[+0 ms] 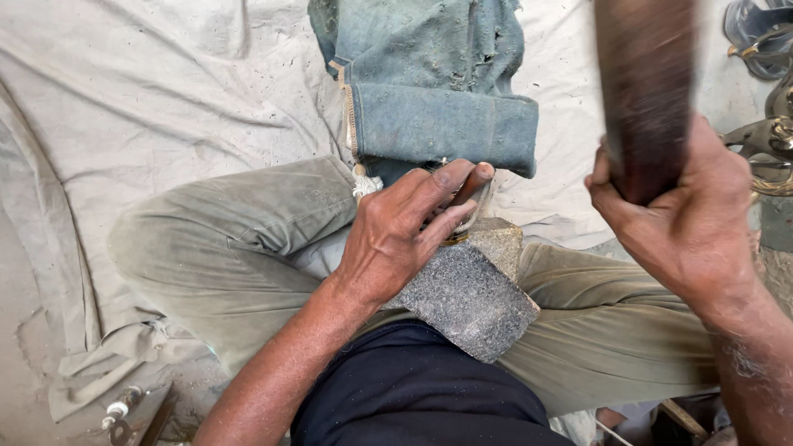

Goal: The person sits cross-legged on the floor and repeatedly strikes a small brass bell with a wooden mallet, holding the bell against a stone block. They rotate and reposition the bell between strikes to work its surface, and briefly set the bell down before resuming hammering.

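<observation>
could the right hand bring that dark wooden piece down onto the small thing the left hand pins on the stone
Probably yes: the right hand holds the dark wooden piece raised beside the stone block, with open space between; only the left hand fingers crowd the pinned piece.

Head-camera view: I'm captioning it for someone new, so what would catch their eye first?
First, the blurred dark wooden bat gripped in the right hand at upper right. Next, the left hand at centre, its fingers pressing a small metal piece, mostly hidden, onto the speckled grey stone block that rests on the person's lap. Behind lies a folded piece of blue denim on pale cloth.
</observation>
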Demonstrator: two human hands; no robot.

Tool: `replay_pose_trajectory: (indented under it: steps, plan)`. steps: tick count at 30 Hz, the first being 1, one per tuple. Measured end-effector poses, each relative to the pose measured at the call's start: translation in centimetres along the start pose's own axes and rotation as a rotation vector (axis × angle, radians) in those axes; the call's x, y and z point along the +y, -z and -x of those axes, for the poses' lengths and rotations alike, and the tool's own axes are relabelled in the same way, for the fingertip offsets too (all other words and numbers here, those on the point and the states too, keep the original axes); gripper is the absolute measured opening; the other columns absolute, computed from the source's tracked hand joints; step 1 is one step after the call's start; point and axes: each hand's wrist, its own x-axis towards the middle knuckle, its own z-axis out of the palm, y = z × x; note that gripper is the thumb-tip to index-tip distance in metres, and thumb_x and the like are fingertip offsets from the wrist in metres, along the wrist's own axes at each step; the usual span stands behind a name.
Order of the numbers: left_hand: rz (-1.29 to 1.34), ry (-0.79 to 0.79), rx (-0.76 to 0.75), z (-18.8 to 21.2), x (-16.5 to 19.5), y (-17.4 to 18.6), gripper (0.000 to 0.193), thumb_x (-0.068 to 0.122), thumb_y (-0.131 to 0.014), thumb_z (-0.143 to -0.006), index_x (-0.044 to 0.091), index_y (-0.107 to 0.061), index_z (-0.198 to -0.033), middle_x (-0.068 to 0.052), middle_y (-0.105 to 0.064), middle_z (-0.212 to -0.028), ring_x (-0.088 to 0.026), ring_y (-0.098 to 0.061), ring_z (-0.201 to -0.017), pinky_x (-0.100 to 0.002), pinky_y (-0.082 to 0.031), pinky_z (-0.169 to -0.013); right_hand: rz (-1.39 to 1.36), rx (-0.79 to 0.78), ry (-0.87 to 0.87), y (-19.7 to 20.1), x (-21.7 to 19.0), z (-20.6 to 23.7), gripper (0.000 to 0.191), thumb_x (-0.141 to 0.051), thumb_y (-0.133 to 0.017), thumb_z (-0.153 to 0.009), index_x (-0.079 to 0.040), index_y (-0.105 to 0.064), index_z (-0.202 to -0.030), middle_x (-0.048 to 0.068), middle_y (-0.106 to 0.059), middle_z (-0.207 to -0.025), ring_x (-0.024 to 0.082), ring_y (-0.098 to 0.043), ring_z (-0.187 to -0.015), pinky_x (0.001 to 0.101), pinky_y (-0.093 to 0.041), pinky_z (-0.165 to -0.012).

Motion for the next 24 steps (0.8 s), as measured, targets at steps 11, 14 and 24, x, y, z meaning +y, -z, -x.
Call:
replay_pose_trajectory:
  steps: [11,14,24]
  plan:
    - [0.078,-0.035,-0.013,-0.3,0.2,0.8,0.040,0.015,-0.082,-0.095,0.014,-0.066,-0.131,-0.004,-0.072,-0.104,-0.016,-0.074,-0.083,-0.032,-0.064,-0.073,0.321,-0.101,0.075,0.1,0.3,1.0,0.027,-0.004,-0.076,-0.086,-0.002,-0.065,-0.109,0.008,-0.064,-0.078,0.017,-0.066,-0.069,0.0334,-0.058,-0.064]
    - [0.128,0.002,-0.028,-0.3,-0.3,1.1,0.045,0.015,-0.083,-0.094,0.014,-0.064,-0.134,-0.002,-0.073,-0.105,-0.012,-0.075,-0.084,-0.027,-0.067,-0.075,0.000,-0.074,0.000,0.4,1.2,1.6,0.020,-0.002,-0.078,-0.093,-0.002,-0.063,-0.106,0.006,-0.066,-0.084,0.013,-0.067,-0.075,0.0300,-0.058,-0.071]
    - [0.083,-0.033,-0.065,-0.4,-1.8,0.8,0.054,0.018,-0.087,-0.090,0.013,-0.061,-0.137,-0.004,-0.074,-0.104,-0.013,-0.074,-0.082,-0.028,-0.064,-0.071,0.095,-0.060,-0.194,1.6,5.1,4.2,0.023,0.002,-0.082,-0.100,-0.002,-0.061,-0.093,0.008,-0.063,-0.078,0.014,-0.065,-0.069,0.0301,-0.054,-0.066]
